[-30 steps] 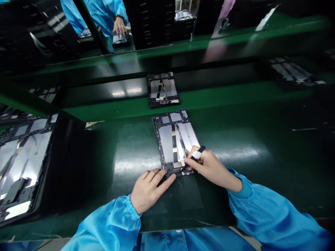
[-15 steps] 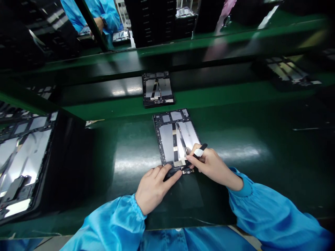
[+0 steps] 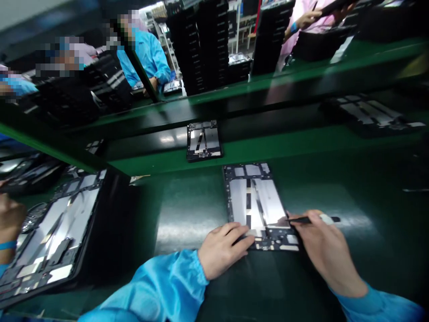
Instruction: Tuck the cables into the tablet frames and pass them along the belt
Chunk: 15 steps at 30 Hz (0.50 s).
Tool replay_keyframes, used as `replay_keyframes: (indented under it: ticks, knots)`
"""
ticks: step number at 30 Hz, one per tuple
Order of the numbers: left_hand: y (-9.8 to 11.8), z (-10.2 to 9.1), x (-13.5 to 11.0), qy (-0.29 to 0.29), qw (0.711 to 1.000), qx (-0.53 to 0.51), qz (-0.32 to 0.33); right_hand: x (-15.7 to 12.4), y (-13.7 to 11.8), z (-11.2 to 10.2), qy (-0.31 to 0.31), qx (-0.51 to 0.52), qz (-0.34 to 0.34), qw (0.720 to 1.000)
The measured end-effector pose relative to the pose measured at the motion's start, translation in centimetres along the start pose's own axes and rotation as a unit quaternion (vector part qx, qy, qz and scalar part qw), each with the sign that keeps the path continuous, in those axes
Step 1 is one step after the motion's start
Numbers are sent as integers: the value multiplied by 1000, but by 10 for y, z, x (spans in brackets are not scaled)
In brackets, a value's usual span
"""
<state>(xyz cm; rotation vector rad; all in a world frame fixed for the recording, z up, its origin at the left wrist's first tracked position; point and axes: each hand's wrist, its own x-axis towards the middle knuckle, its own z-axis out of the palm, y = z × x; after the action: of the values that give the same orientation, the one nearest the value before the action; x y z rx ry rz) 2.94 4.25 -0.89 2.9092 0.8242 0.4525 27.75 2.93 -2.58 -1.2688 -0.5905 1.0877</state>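
A dark tablet chassis (image 3: 254, 201) with silver panels and thin black strips lies flat on the green conveyor belt (image 3: 191, 210). My left hand (image 3: 223, 250) rests on its lower edge and holds nothing. My right hand (image 3: 321, 241) is shut on a slim black tool (image 3: 311, 219) with a white band. The tool lies nearly level, and its tip reaches over the chassis's lower right part. Whether the tip touches the chassis is hard to tell.
A second chassis (image 3: 203, 141) lies farther up the belt, and a larger one (image 3: 56, 228) lies to the left beside a co-worker's hand (image 3: 10, 219). Tall stacks of black trays (image 3: 191, 44) stand beyond a green rail, with co-workers in blue and pink smocks.
The view has swung, putting the near chassis farther right and showing more co-workers. My right hand moved right, and its tool turned from slanting to nearly level. My left hand stays on the chassis.
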Motion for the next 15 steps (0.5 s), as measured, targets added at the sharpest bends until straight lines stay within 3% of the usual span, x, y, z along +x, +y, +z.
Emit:
replay_keyframes:
  ticks: [2,5,7,9,10,12,15]
  knots:
    - [-13,8,39,-34,999,1,-12,22,-6,-5,59,4,-63,996]
    - [-52,21,109,-33,997,-7,-72,35,-11,2,108,-57,-188,975]
    - [-85,25,151,-15,993,5,-114,26,-6,7,52,-168,-240,955]
    - [-120,21,178,3,987,13,-158,14,5,10,-117,-268,-288,912]
    - [-137,16,184,14,982,16,-186,10,11,11,-183,-298,-319,881]
    - [-171,0,180,44,963,24,-264,9,21,13,-247,-336,-360,834]
    - [-220,-32,149,96,894,40,-436,23,27,22,-258,-395,-370,800]
